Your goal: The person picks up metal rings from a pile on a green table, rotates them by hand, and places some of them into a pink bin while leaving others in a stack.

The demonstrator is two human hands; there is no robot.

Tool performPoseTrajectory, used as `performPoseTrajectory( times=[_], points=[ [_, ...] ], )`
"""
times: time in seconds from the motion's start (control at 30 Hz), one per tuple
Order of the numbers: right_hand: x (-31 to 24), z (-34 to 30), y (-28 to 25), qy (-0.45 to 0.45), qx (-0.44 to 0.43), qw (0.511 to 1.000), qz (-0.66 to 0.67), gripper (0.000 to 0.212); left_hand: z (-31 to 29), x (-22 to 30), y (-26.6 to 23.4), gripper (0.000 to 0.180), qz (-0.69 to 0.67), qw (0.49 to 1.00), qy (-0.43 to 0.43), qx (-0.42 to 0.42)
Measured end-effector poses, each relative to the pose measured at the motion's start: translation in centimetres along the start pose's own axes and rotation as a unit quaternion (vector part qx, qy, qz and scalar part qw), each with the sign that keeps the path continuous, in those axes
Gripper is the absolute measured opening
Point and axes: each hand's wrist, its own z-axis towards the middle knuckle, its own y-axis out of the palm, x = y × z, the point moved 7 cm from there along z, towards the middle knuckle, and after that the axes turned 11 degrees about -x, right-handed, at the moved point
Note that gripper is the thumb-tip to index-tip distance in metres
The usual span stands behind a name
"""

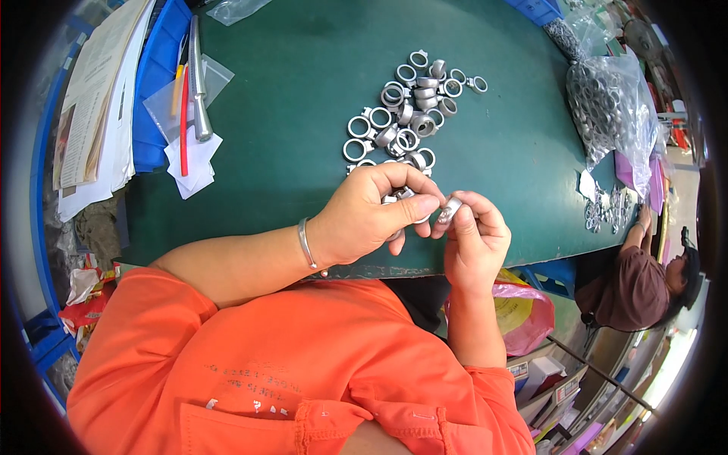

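Note:
My left hand (379, 201) is curled around several grey metal rings (406, 195), with its thumb and fingertips reaching toward the right hand. Between the thumb and fingers of my right hand (476, 235) is one silver metal ring (450, 210) with a small lug on its band. The two hands nearly meet over the table's near edge. Just beyond them lies a loose pile of similar metal rings (406, 138), some flat and some on their sides. Fingers partly cover the rings in my left hand.
On the green table (280, 98), a blue tray (161, 76) with papers stands left, beside a tapered metal rod (199, 91) and a red stick (183, 133). Clear bags of metal parts (610, 98) sit at the right. A person in a dark shirt (629, 288) is beyond the right edge.

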Motion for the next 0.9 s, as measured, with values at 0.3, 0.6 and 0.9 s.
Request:
performPoseTrajectory(
  times=[0.3,0.6,0.9],
  points=[
    [-5.0,-1.1,1.8,-0.259,0.007,0.889,-0.377,0.02,0.0,-0.8,0.7,0.022,-0.022,0.996,-0.081,-0.021],
    [-3.1,3.6,2.6,-0.129,-0.025,0.851,-0.508,0.014,0.4,0.5,-1.2,0.025,-0.183,0.982,-0.034,0.042],
    [-3.0,3.5,1.4,-0.142,-0.062,0.934,-0.321,0.017,0.1,1.4,-1.4,0.014,-0.015,0.996,-0.04,0.073]
  ],
)
